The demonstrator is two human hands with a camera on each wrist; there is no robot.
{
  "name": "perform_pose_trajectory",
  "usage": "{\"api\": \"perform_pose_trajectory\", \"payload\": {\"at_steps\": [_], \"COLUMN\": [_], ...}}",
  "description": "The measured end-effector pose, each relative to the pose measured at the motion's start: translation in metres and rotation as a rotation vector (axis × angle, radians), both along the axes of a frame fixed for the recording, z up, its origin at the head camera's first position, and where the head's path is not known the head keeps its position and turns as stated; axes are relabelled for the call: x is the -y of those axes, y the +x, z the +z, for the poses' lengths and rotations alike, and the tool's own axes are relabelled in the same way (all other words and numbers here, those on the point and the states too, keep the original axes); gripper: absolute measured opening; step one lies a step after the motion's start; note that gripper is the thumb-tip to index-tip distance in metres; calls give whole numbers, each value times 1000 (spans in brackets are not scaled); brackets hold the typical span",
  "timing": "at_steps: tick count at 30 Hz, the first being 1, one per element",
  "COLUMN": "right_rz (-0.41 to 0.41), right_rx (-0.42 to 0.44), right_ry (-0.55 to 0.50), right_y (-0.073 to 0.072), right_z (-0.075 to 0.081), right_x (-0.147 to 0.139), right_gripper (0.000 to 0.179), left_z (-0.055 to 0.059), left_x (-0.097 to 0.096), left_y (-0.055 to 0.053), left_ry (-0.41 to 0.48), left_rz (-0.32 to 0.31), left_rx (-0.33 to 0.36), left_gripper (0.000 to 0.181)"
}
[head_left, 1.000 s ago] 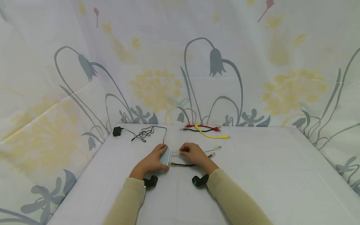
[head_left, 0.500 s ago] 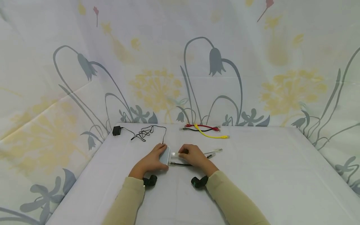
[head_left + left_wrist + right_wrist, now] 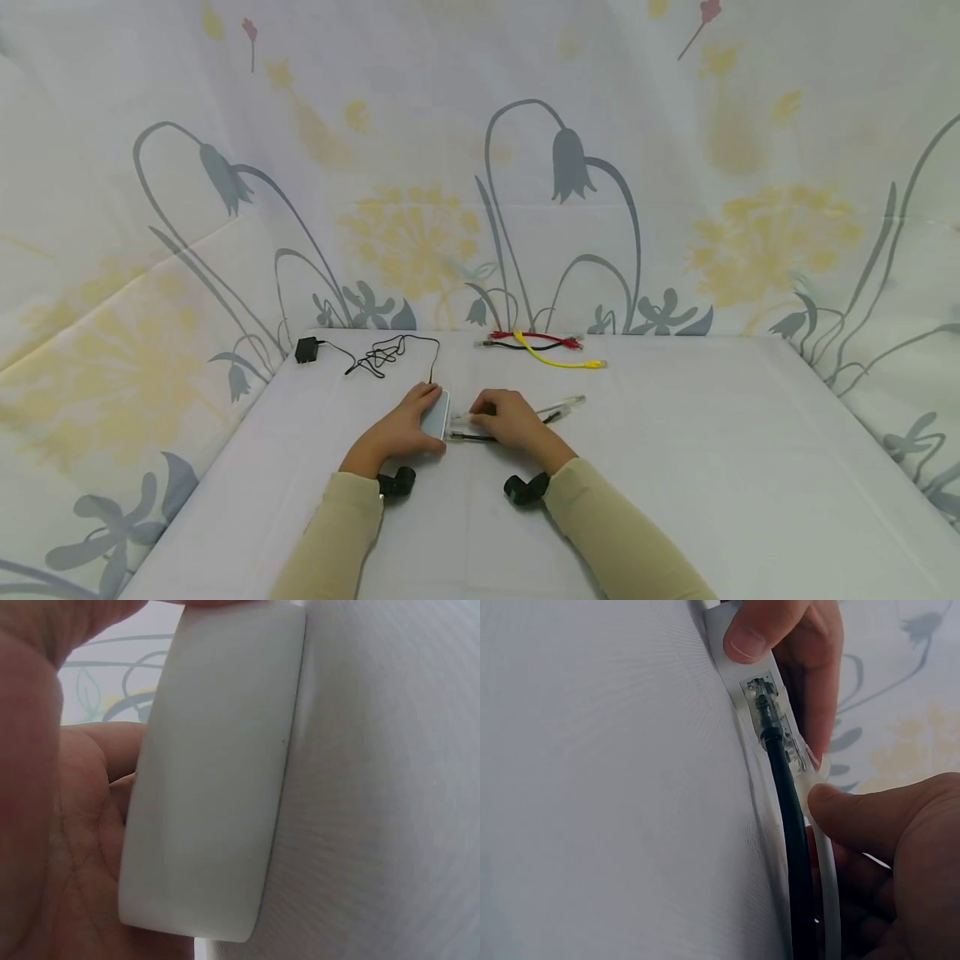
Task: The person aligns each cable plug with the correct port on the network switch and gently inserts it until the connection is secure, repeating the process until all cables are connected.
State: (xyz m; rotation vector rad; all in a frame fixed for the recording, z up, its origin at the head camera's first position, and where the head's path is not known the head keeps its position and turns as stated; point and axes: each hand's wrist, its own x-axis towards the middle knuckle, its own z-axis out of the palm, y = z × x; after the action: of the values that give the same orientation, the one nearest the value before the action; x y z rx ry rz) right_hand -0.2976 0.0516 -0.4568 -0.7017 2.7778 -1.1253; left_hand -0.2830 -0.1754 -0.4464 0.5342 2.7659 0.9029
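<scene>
My left hand (image 3: 397, 433) grips a white network switch (image 3: 436, 414) by its two ends, thumb at the near end. Its smooth white side (image 3: 210, 772) fills the left wrist view. A black Ethernet cable (image 3: 786, 802) has its clear plug in a port of the switch. With thumb and fingers, my right hand (image 3: 508, 418) pinches a white Ethernet cable (image 3: 826, 885) just behind its clear plug. That plug lies beside the black cable's plug, close to the port side; whether it is inside a port cannot be made out. Both cables run right, under my right hand.
A black power adapter (image 3: 306, 350) lies at the back left, its thin black cord (image 3: 382, 357) looping to the switch. Near the back edge lie a red cable (image 3: 536, 337), a black cable (image 3: 517, 346) and a yellow cable (image 3: 558, 362). A patterned cloth (image 3: 450, 167) hangs behind the table.
My right hand has shifted slightly towards me with the white cable's plug, nearer to the black cable's plug. My left hand keeps its hold on the switch. The head view has turned a little.
</scene>
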Motion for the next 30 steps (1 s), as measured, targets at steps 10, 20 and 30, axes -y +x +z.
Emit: {"api": "perform_pose_trajectory", "payload": {"at_steps": [10,20,30], "right_rz": [18,27,27], "right_rx": [0,5,1], "right_ry": [11,14,27], "right_y": [3,4,7], "right_z": [-1,-2,0], "right_x": [3,5,6], "right_gripper": [7,7,7], "left_z": [-2,-3,-2], "left_x": [1,1,0], "left_y": [-1,-1,0], "left_ry": [14,14,14], "left_rz": [7,4,7], "left_rx": [-4,-11,-11], "left_gripper": [100,100,100]}}
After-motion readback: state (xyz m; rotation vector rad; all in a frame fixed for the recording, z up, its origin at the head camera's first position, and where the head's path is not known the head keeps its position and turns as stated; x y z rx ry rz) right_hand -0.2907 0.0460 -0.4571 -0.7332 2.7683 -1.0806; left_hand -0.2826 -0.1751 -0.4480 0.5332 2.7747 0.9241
